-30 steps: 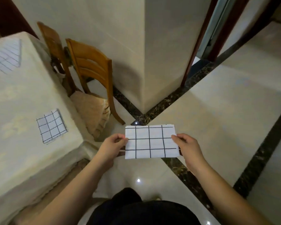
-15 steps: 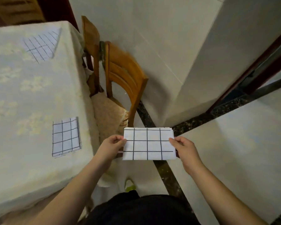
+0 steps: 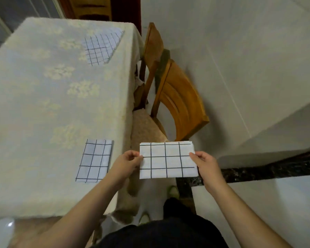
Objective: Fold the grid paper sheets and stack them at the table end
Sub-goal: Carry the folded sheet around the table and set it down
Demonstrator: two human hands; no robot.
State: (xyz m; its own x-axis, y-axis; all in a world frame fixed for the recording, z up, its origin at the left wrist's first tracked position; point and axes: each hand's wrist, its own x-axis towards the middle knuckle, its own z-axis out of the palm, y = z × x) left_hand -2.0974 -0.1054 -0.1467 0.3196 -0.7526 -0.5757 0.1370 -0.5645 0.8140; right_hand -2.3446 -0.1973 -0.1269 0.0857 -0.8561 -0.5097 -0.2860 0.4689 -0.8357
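Table (image 3: 43, 104) nearer now; folded grid paper (image 3: 167, 160) pinched between both hands' fingers (image 3: 137, 158).

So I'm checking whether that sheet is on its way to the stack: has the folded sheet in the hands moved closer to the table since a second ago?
Yes. The held folded sheet now hangs nearer the table edge.

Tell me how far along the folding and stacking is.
Done: one folded sheet lies on the table near its front edge. In hand: a second folded sheet, pinched by the left hand and right hand, held off the table beside the chair. Left: placing it, and the grid paper at the far end.
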